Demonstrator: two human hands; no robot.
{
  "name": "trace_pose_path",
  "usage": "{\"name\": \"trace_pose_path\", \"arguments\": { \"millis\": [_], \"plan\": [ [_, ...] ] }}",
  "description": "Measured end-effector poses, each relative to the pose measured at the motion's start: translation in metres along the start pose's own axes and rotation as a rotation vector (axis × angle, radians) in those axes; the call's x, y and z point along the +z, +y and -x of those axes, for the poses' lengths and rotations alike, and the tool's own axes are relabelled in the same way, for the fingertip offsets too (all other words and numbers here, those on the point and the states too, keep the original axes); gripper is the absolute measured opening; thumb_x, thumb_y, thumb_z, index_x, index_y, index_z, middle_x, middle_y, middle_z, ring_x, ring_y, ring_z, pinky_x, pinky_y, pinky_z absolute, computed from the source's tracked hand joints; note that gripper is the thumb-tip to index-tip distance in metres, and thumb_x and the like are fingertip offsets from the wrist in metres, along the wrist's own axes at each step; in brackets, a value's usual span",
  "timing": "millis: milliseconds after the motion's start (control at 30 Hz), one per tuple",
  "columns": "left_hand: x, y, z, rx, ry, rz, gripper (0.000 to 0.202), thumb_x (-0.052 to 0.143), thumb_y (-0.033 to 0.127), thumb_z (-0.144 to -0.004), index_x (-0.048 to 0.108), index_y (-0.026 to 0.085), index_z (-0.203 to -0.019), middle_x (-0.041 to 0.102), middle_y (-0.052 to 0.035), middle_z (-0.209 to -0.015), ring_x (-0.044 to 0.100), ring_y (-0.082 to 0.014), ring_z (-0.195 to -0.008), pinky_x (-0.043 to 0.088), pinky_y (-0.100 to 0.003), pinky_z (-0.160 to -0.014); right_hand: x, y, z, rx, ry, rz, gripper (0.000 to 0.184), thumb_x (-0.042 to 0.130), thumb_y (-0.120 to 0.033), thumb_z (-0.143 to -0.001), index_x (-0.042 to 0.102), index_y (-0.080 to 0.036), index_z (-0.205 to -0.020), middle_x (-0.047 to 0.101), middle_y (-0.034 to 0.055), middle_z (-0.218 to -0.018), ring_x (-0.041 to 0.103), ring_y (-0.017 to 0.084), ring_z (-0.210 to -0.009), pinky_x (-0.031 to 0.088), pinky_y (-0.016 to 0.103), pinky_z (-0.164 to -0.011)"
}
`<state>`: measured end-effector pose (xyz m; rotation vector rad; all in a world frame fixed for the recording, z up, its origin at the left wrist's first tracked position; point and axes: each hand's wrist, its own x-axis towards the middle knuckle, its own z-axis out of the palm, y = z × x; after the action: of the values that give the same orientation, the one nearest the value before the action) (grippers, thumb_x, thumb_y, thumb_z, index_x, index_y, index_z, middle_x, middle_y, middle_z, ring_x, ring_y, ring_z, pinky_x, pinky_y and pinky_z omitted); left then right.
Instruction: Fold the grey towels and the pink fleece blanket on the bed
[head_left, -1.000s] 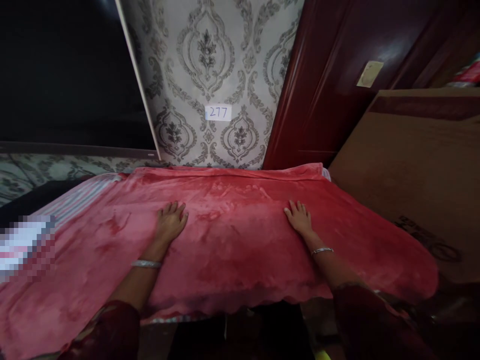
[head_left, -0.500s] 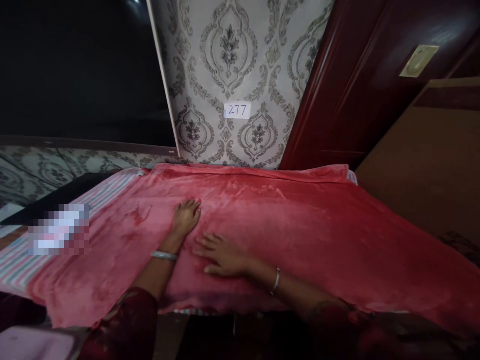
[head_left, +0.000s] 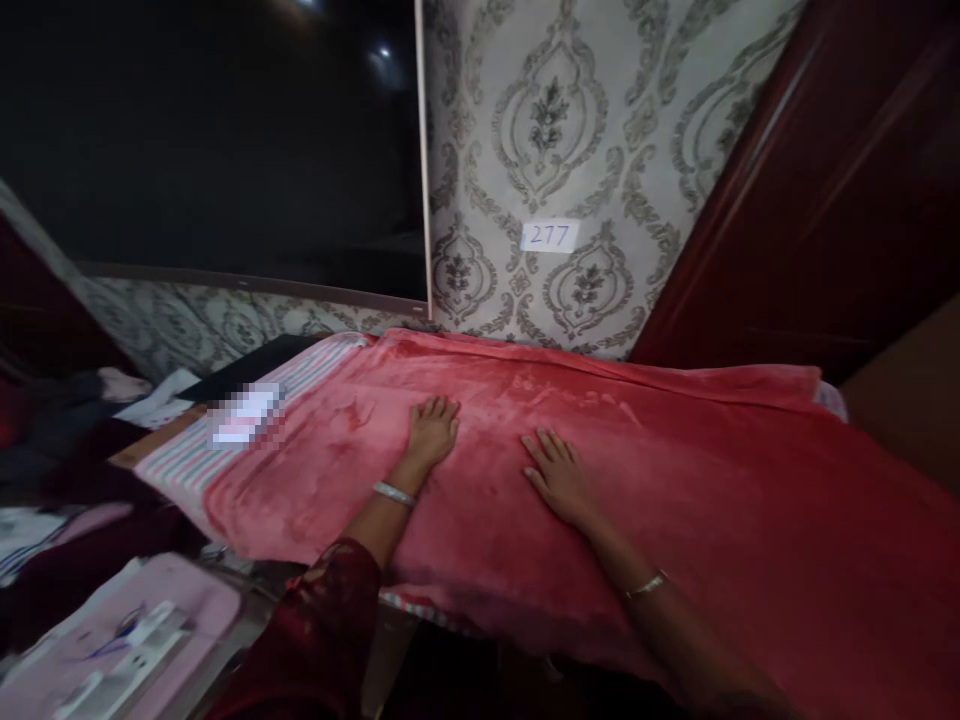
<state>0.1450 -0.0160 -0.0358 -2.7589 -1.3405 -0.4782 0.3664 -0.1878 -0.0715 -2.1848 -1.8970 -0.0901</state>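
Note:
A red plush blanket (head_left: 480, 540) lies spread over a table, with a fold along its far edge. My left hand (head_left: 433, 430) rests palm down on the blanket's left middle, fingers extended. To its right, my right hand (head_left: 559, 475) is also flat on the plush, fingers spread and pointing up and left. Neither hand grasps anything. Under the blanket a striped cloth (head_left: 184, 470) shows at the left end. A blurred-out, pixelated item (head_left: 246, 415) lies on those stripes.
Behind the table stand a patterned wall with a paper marked 277 (head_left: 550, 235) and a large dark screen (head_left: 225, 150). At lower left is a pink surface (head_left: 195, 590) carrying a white power strip (head_left: 142, 650). A dark red door (head_left: 810, 200) rises at right.
My right hand has slid right and away from me across the blanket, widening the gap between my hands. The camera has turned left, bringing the pink surface further into view.

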Motion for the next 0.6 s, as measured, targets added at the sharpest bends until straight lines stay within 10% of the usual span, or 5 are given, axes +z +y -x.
{"name": "trace_pose_path", "arguments": {
  "millis": [267, 600],
  "plan": [
    [-0.005, -0.015, 0.002, -0.032, -0.081, 0.021, 0.043, 0.038, 0.034, -0.103, 0.058, 0.027, -0.141, 0.055, -0.0071, -0.15, 0.045, -0.0231, -0.139, 0.034, -0.043, -0.114, 0.025, 0.013, 0.002, -0.044, 0.069, 0.042, 0.057, 0.037, -0.044, -0.101, 0.045, -0.029, -0.155, 0.04, 0.0087, -0.162, 0.034, 0.028, -0.15, 0.027, 0.055, -0.121],
    [-0.042, -0.133, 0.004, -0.348, -0.073, -0.041, 0.039, 0.038, 0.03, -0.099, 0.066, 0.02, -0.124, 0.06, -0.0176, -0.138, 0.049, -0.034, -0.133, 0.034, -0.061, -0.109, 0.038, 0.018, 0.001, -0.075, 0.143, 0.031, 0.057, 0.034, -0.044, -0.099, 0.05, -0.029, -0.151, 0.045, 0.0083, -0.158, 0.039, 0.029, -0.147, 0.033, 0.055, -0.118]
  ]
}}
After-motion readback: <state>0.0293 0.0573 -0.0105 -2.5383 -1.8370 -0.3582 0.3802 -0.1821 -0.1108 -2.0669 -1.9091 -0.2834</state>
